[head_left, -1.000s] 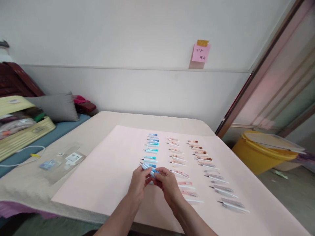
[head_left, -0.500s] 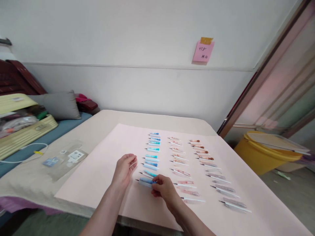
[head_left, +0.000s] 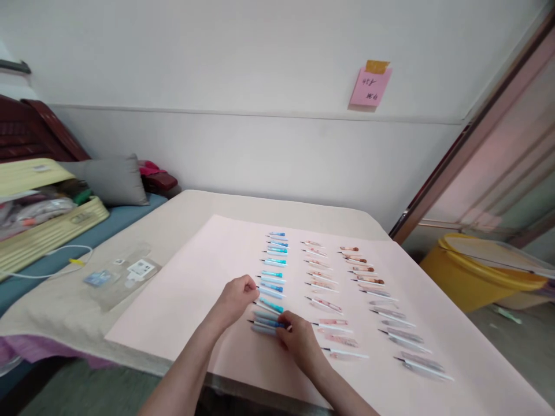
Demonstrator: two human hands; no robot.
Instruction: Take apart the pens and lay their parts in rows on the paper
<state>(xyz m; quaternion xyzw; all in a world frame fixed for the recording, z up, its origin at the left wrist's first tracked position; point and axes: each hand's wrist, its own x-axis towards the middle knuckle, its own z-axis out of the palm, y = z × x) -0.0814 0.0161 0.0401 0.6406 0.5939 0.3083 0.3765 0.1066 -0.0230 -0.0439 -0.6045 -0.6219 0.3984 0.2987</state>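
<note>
Three columns of small pens lie on a pale pink sheet [head_left: 186, 300]: a blue column [head_left: 272, 271], a pink column [head_left: 321, 283] and a brown-to-grey column [head_left: 381, 300]. My left hand [head_left: 236, 297] is curled at the near end of the blue column, its fingertips closed by a teal-blue pen [head_left: 271, 304]. My right hand [head_left: 297, 338] pinches the end of a blue pen [head_left: 265, 323] that lies in the nearest row. Another blue pen [head_left: 262, 330] lies just below it.
The sheet covers a beige table [head_left: 195, 214]. A clear plastic bag with cards [head_left: 124, 274] lies at the table's left. A yellow case [head_left: 47, 225], a grey cushion [head_left: 113, 182] and a white cable sit on a blue bed at left. A yellow bin [head_left: 472, 277] stands at right.
A second ago both hands held blue pens together above the sheet. Since then the right hand has set them down at the near end of the blue column, and the left hand opened, then curled again.
</note>
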